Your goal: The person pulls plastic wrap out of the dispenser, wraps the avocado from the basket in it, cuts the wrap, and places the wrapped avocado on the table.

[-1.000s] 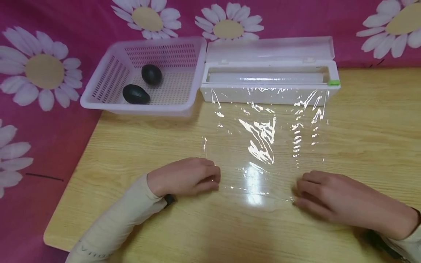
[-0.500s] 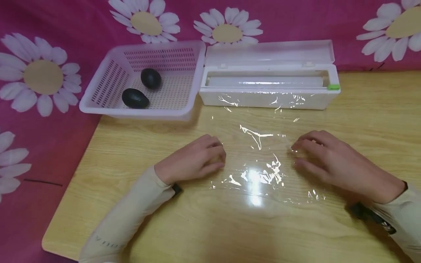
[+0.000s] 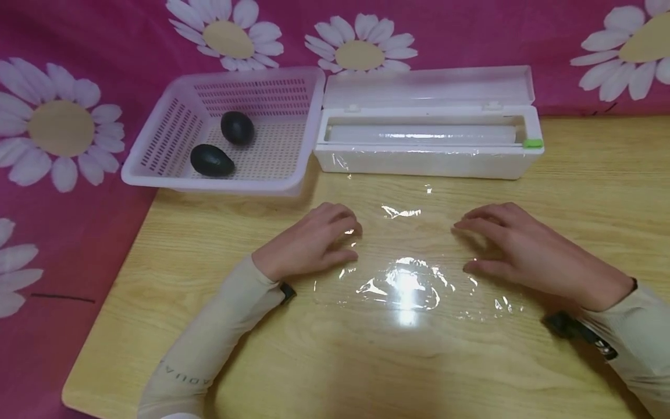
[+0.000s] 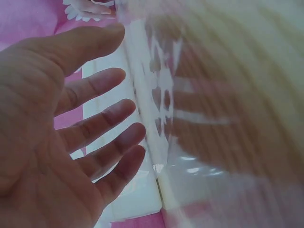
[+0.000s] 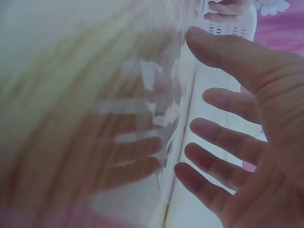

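Observation:
A sheet of clear cling film (image 3: pixel 401 213) runs from the roll (image 3: pixel 424 135) in a white dispenser box (image 3: pixel 419 163) and lies over the table. My left hand (image 3: pixel 313 243) hovers at the film's left side, my right hand (image 3: pixel 528 256) at its right side. Both wrist views show slightly bent, spread fingers with nothing between fingers and thumb: the left hand (image 4: pixel 71 118) and the right hand (image 5: pixel 251 128). Whether any fingertip touches the film is hard to tell. The film's near edge is faint, below both hands in the head view.
Left of the dispenser stands a pale pink slotted basket (image 3: pixel 246 185) holding two dark avocados (image 3: pixel 211 160). The dispenser's lid (image 3: pixel 429 87) is raised at the back, and a green slider (image 3: pixel 533 143) sits at its right end. A flowered pink cloth (image 3: pixel 471 35) hangs behind the table.
Both hands moved away from the front edge of the film, toward the dispenser, and their fingers loosened and spread. The film, earlier stretched up between them, has settled lower onto the table.

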`<state>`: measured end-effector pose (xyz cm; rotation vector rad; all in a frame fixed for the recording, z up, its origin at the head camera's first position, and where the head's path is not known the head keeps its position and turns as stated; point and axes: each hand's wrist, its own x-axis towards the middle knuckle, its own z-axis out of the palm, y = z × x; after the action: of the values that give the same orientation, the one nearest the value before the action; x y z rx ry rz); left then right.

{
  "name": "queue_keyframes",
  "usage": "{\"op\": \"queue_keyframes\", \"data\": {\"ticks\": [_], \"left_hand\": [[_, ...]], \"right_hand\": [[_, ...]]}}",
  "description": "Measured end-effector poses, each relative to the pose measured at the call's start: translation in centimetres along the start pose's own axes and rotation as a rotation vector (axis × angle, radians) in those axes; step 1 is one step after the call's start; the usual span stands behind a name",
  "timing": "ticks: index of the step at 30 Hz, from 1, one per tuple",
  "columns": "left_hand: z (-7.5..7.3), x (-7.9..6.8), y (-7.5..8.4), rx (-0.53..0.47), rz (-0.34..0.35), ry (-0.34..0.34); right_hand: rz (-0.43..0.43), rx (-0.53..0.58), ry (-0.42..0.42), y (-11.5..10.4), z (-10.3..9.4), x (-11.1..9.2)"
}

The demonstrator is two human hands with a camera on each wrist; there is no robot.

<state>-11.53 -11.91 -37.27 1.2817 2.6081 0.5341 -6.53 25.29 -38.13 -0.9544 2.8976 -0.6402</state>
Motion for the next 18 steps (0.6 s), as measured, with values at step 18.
{"op": "queue_keyframes", "data": {"ticks": [18], "left_hand": [[-0.06,0.39,-0.34,0.054,-0.001,-0.028]], "right_hand": [[0.03,-0.027,-0.107,0.43,-0.02,-0.51]]}}
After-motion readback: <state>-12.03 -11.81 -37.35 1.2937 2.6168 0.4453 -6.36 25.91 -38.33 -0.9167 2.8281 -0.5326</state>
